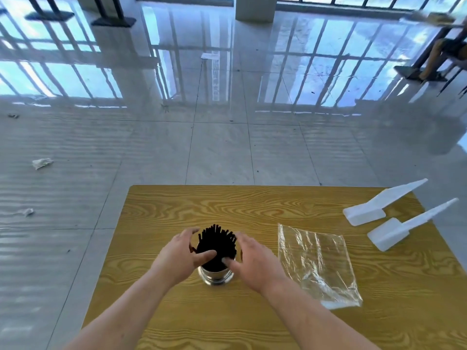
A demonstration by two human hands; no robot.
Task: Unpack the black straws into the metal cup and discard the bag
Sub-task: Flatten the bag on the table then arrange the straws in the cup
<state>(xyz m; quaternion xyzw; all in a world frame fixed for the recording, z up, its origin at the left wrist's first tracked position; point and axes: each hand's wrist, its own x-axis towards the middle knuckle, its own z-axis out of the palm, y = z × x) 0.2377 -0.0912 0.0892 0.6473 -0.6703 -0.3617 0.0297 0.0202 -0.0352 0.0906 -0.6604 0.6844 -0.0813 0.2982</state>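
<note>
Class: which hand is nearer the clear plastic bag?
Right. The right hand is at the straws, just left of the bag; the left hand is beyond them.

Wood-grain table [177,205]: metal cup [216,277], clear bag [316,261], white plastic piece [366,213], another [391,234] beside it.

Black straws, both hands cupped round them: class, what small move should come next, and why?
Probably the right hand lets go and reaches for the clear bag lying on the table beside it: the black straws already stand in the metal cup, so only discarding the bag seems left.
</note>
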